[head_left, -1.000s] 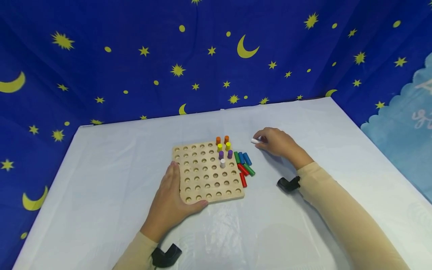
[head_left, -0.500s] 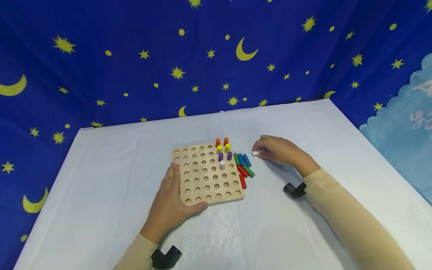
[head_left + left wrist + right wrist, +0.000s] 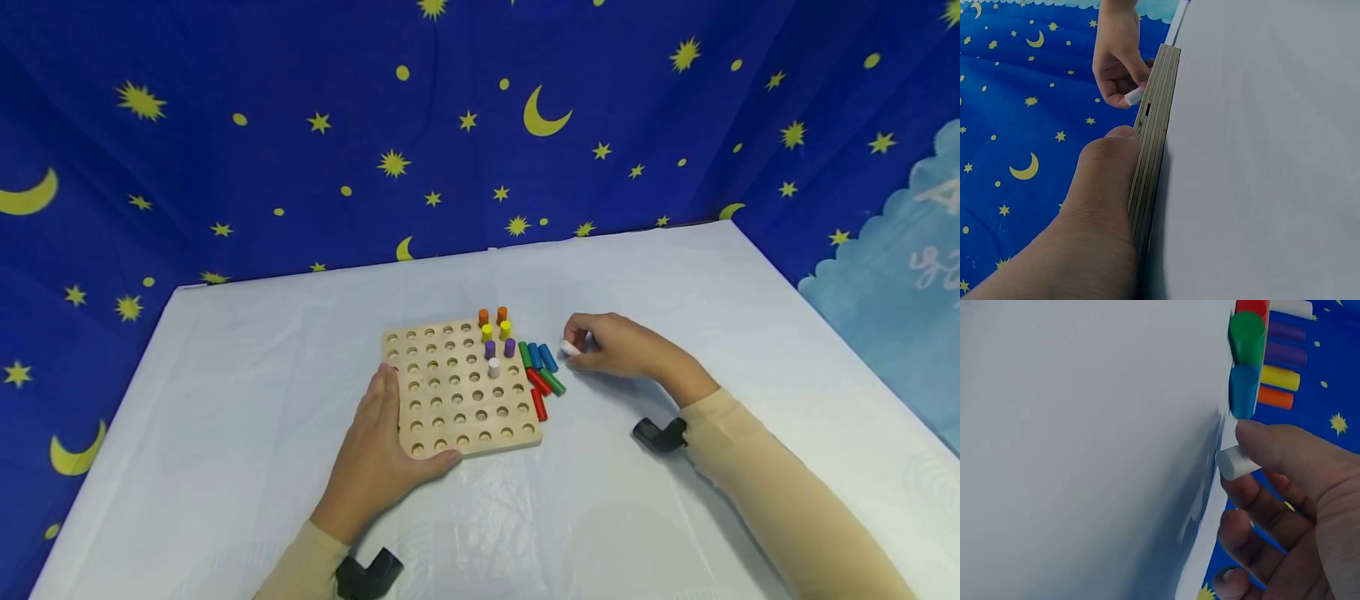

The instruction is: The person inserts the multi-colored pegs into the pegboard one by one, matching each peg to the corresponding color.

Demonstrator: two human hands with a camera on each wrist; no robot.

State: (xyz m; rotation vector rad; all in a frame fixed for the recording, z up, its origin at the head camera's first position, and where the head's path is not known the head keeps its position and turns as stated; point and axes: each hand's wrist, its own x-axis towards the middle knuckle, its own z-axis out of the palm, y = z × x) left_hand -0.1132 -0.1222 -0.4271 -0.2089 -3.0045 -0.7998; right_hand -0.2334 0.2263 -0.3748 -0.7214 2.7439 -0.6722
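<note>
A wooden pegboard (image 3: 442,383) with rows of round holes lies on the table. My left hand (image 3: 378,450) rests at its near left corner, fingers straight along the left edge and thumb against the front edge. To the right of the board my right hand (image 3: 618,343) pinches a white peg (image 3: 1235,462) between thumb and fingers. Upright in the board's right columns stand another white peg (image 3: 493,367), two purple pegs (image 3: 490,349), two yellow pegs (image 3: 506,330) and two orange pegs (image 3: 502,315).
Loose blue pegs (image 3: 548,357), green pegs (image 3: 552,382) and red pegs (image 3: 539,405) lie against the board's right side. The white-covered table (image 3: 285,375) meets a dark blue curtain (image 3: 300,150) with stars and moons at the back.
My right hand has come nearer to me with the white peg, which has turned in its fingers. The left hand and the pegs in the board keep their places.
</note>
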